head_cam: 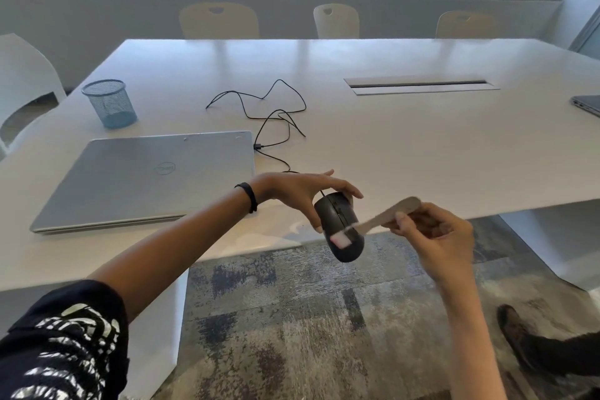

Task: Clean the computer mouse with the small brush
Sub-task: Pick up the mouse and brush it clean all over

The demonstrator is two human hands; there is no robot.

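Observation:
My left hand holds a black wired computer mouse from above by its front end, lifted just past the table's near edge with its rear pointing down toward me. My right hand grips the pale handle of a small brush. The brush's white and pink bristle head lies on the mouse's back. The brush looks motion-blurred. The mouse's black cable trails in loops across the table.
A shut silver laptop lies on the white table left of my hands. A blue mesh cup stands at far left. Another laptop's edge shows at right, with chairs behind. A shoe rests on the carpet lower right.

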